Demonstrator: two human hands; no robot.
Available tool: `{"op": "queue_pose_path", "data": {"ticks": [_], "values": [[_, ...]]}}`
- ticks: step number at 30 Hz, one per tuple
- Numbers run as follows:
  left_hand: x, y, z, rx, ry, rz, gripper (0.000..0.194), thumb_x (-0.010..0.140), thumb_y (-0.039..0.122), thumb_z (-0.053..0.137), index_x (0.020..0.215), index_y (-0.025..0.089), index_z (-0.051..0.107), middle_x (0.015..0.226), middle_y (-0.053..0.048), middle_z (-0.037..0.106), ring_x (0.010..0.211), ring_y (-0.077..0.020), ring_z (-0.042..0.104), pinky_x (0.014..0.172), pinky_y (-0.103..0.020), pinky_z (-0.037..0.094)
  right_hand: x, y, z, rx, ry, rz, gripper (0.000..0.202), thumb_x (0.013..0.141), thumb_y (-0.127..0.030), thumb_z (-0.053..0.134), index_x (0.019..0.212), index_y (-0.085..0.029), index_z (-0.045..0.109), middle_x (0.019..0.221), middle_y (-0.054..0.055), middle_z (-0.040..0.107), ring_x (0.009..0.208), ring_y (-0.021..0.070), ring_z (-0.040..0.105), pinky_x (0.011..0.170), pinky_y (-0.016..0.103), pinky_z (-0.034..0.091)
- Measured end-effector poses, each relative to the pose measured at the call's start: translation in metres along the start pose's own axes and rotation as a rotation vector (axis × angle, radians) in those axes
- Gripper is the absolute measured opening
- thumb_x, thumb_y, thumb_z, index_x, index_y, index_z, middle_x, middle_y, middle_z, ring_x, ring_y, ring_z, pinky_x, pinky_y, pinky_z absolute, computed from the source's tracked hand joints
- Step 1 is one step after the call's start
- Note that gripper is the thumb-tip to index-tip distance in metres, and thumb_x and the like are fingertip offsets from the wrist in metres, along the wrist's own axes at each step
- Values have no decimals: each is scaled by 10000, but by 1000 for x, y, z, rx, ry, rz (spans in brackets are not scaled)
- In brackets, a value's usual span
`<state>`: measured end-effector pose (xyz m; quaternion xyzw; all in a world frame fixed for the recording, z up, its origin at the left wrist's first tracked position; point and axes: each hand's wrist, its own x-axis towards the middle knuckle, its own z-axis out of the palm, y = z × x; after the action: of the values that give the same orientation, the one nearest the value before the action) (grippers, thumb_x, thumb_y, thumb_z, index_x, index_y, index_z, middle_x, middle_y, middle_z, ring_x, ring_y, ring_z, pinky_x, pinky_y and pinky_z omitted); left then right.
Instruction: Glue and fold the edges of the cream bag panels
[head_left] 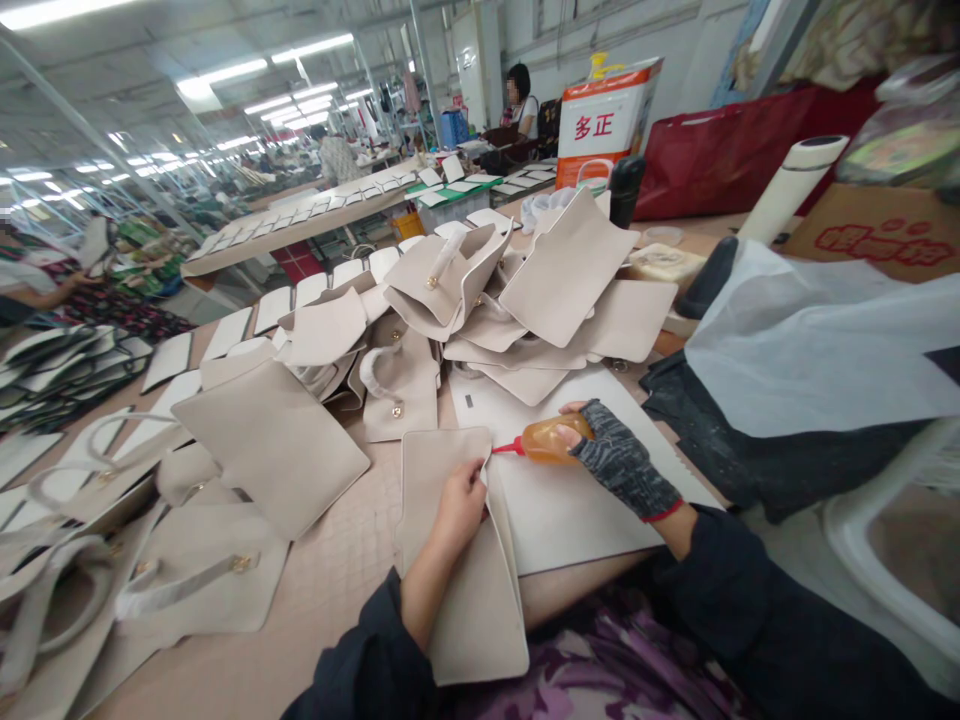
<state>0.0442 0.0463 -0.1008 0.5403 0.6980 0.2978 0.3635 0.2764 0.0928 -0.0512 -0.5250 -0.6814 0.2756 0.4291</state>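
In the head view, a folded beige bag panel (465,620) lies at the table's front edge. My left hand (460,508) is closed on its right edge, fingers pinching near the upper corner. My right hand (619,455), in a grey fingerless glove, grips a glue bottle (546,440) of amber liquid. The bottle lies nearly level, and its red nozzle points left, its tip at the panel's edge close to my left fingers. Whether glue is coming out I cannot make out. A white board (577,520) lies under the bottle and my right hand.
Beige bag pieces (570,265) with wrapped handles are heaped behind the board; more (277,440) lie left. A white flask (791,190), an orange-and-white can (600,125) and a red bag (720,150) stand behind. White sheeting (817,340) covers the right side. Other people are farther back.
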Motion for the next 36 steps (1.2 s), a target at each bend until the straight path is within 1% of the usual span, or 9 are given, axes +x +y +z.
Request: {"op": "queue_pose_path", "data": {"ticks": [6, 9, 11, 13, 16, 22, 27, 33, 36], "values": [[-2, -1, 1, -12, -17, -6, 393, 792, 131, 451, 1137, 188, 629, 833, -32, 659, 766, -158, 632, 661, -249, 533, -6, 10, 0, 8, -8, 11, 340, 828, -480, 504, 1008, -194, 539, 999, 122, 622, 954, 273, 602, 896, 455, 487], [-3, -3, 1, -36, -39, -28, 403, 805, 149, 432, 1169, 173, 602, 885, -42, 652, 720, -140, 621, 557, -208, 510, -11, 9, -2, 7, -14, 14, 323, 828, -478, 504, 989, -202, 545, 995, 120, 633, 968, 275, 605, 903, 454, 484], [-4, -4, 2, -49, -48, -27, 399, 812, 163, 433, 1178, 170, 591, 891, -42, 650, 674, -129, 607, 528, -203, 499, -15, 6, -5, 8, -18, 19, 335, 826, -482, 504, 989, -193, 554, 989, 122, 636, 964, 279, 608, 901, 453, 483], [-5, -5, 2, -52, -37, -9, 381, 820, 175, 443, 1168, 173, 596, 855, -35, 652, 669, -129, 602, 564, -217, 510, -19, 2, -8, 1, -29, 29, 347, 823, -483, 508, 990, -184, 562, 977, 118, 638, 938, 276, 616, 888, 445, 488], [-7, -6, 3, -38, -5, 27, 355, 830, 186, 453, 1149, 175, 608, 807, -27, 649, 735, -145, 616, 675, -254, 527, -27, -1, -12, -24, -61, 57, 339, 822, -481, 512, 989, -192, 567, 956, 98, 645, 897, 262, 625, 853, 427, 502], [-9, -6, 4, 37, 36, 94, 328, 832, 183, 460, 1121, 184, 615, 939, -46, 657, 857, -163, 617, 837, -318, 501, -44, 1, -18, -20, -91, 91, 333, 821, -489, 511, 991, -206, 560, 983, 93, 651, 932, 261, 622, 877, 429, 489], [-12, -4, 4, 60, 39, 152, 324, 845, 166, 428, 1124, 163, 593, 998, -67, 640, 936, -179, 597, 875, -333, 477, -53, -3, -25, -60, -101, 85, 310, 824, -461, 502, 986, -205, 567, 969, 90, 657, 929, 258, 623, 871, 418, 494], [-14, -8, 7, 46, 67, 220, 305, 859, 178, 425, 1120, 146, 581, 1017, -86, 635, 937, -188, 590, 867, -343, 467, -64, -9, -31, -84, -140, 115, 316, 821, -461, 497, 982, -198, 564, 951, 79, 654, 915, 252, 624, 863, 406, 496], [-13, -10, 9, 47, 67, 222, 309, 861, 179, 428, 1128, 139, 576, 1017, -94, 638, 944, -197, 588, 859, -353, 467, -69, -10, -34, -42, -175, 152, 335, 826, -473, 496, 996, -191, 563, 959, 82, 645, 918, 249, 618, 872, 406, 486]]}}
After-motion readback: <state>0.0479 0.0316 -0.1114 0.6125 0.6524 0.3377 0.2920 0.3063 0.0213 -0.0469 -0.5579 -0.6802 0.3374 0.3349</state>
